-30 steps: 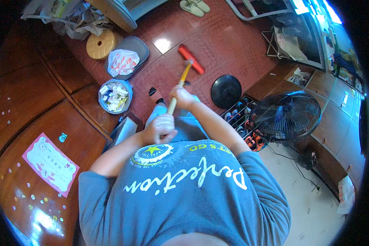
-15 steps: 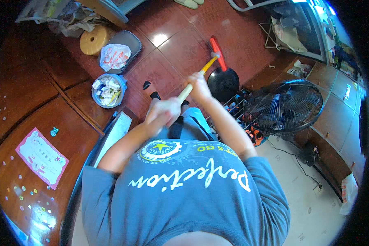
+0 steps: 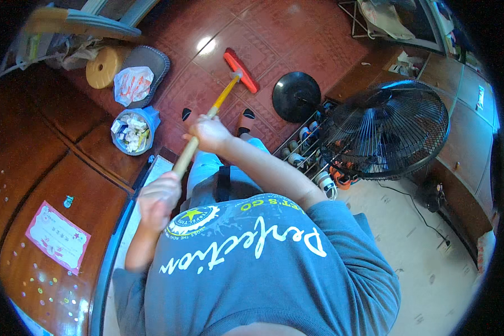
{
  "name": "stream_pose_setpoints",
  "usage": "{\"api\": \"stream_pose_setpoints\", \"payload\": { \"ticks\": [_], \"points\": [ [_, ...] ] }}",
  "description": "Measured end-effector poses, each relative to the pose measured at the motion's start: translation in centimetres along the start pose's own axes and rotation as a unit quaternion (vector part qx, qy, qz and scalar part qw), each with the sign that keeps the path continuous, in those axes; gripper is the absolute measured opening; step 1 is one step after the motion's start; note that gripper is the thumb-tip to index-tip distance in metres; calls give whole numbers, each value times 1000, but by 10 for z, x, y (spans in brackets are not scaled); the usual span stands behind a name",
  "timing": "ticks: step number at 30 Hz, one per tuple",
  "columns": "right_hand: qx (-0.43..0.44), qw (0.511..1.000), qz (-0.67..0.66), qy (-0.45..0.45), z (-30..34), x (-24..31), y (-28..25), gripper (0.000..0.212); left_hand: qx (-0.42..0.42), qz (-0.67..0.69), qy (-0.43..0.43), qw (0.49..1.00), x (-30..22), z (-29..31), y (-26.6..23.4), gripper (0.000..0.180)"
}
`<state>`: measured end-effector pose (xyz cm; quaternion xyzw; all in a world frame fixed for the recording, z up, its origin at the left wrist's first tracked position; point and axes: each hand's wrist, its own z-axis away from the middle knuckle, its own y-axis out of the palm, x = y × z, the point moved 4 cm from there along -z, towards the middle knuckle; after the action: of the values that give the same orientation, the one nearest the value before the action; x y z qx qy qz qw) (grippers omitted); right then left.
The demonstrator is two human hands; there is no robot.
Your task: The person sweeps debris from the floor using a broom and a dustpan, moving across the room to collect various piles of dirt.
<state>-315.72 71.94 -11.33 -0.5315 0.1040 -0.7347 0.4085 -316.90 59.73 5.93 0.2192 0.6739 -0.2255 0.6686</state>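
- Two big things stand on the right: a black pedestal fan (image 3: 385, 130) with its round black base (image 3: 296, 96) on the red tiled floor (image 3: 297, 42); both sat nearer the right rim half a second ago.
- Broom (image 3: 229, 84): its red head now lies on the tiles far from the person, left of the fan base, where earlier it was raised over that base.
- Small bin (image 3: 131, 131) of scraps stands at the left, beside the wooden cabinet (image 3: 50, 185).
- Right hand (image 3: 210, 133) is wrapped tight round the yellow handle, farther along it.
- Left hand (image 3: 159, 199) is clenched round the handle's near end.
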Motion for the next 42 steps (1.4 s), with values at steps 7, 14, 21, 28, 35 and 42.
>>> {"api": "stream_pose_setpoints", "payload": {
  "ticks": [7, 14, 21, 28, 35, 42],
  "points": [
    [-83, 995, 59, 7, 30, -22, -39, 13, -21, -84, 19, 996, -13, -16, 15, 42],
    [-129, 989, 51, 58, 21, -150, -22, 11, 19, 123, 0, 992, 95, -37, 81, 31],
    [-67, 988, -55, -124, -3, -16, 9, 30, 28, 56, 15, 998, 10, 5, 10, 38],
    [-48, 976, 2, -212, -40, 36, -8, 23, -95, 0, 43, 995, -27, 28, -21, 44],
    [-2, 960, 57, -274, -107, -19, 17, 22, -372, 60, 74, 923, 82, 24, 22, 41],
    [124, 947, 29, -294, -32, 33, 74, 22, -393, 64, 51, 916, 16, 89, 26, 48]
  ]
}}
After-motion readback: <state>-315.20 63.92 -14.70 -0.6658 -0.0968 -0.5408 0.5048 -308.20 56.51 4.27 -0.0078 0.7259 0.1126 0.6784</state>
